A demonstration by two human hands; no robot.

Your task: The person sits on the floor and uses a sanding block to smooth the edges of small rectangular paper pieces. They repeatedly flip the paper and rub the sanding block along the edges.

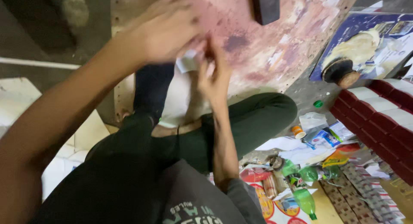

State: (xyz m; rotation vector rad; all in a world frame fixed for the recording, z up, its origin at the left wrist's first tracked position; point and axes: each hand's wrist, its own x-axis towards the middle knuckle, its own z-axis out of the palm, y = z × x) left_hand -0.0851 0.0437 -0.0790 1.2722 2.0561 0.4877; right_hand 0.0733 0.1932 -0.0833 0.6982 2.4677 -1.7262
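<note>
A small white piece (187, 60), maybe paper, is being pinched between both hands. The left hand (165, 28) is being held over it, blurred, so the left grip cannot be told for sure. The right hand (214, 75) is being held just below, with its fingers (211, 49) pressed together on the piece. Behind the grip, a worn pink board (279, 39) is being leaned, with a dark block (266, 5) near its top. Under the grip, legs in dark trousers (254, 120) are being folded. Far to the right of the grip, green bottles (304, 200) and papers (301, 148) are lying on the floor (307, 92), beside red and white boxes (378, 108).
</note>
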